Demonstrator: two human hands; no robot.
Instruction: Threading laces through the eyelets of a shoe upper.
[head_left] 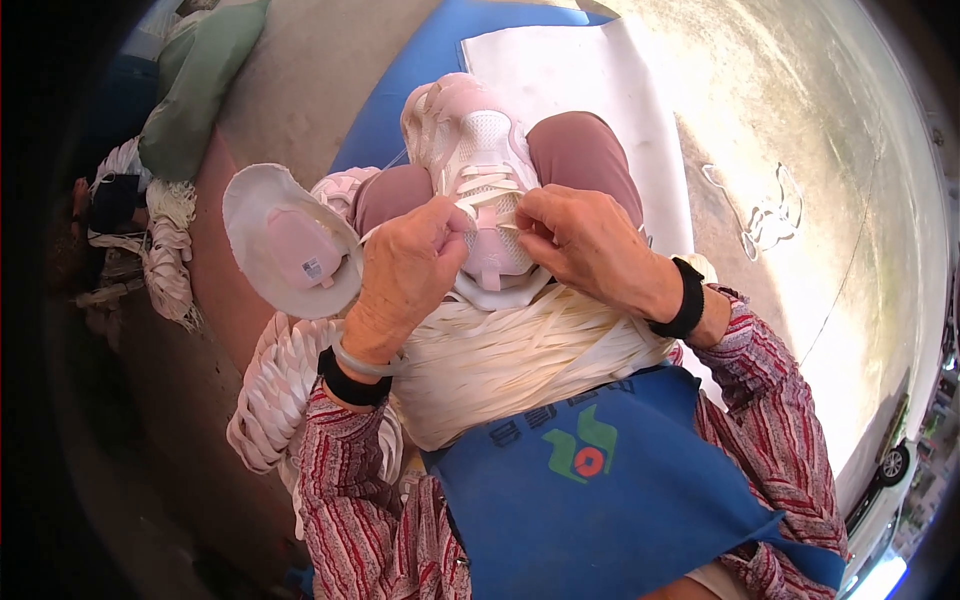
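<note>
A pale pink and white sneaker (485, 135) rests between my knees, its toe pointing away from me. White shoelace (487, 184) crosses the front of it in several rows over the pink tongue (488, 245). My left hand (408, 265) is closed at the left side of the lacing, fingertips pinching the lace. On the opposite side my right hand (590, 245) pinches the lace by the right eyelets, thumb and forefinger together. The lace ends inside my fingers are hidden. A thick bundle of cream laces (530, 350) lies across my lap, just below the shoe.
Left of my knee is a white rounded shoe piece (290, 245) with a pink labelled part. Bunched pale laces (275, 395) hang below it. A white sheet (580, 80) lies over something blue ahead. Loose white cord (770, 215) lies on the floor at right. My apron (600, 500) is blue.
</note>
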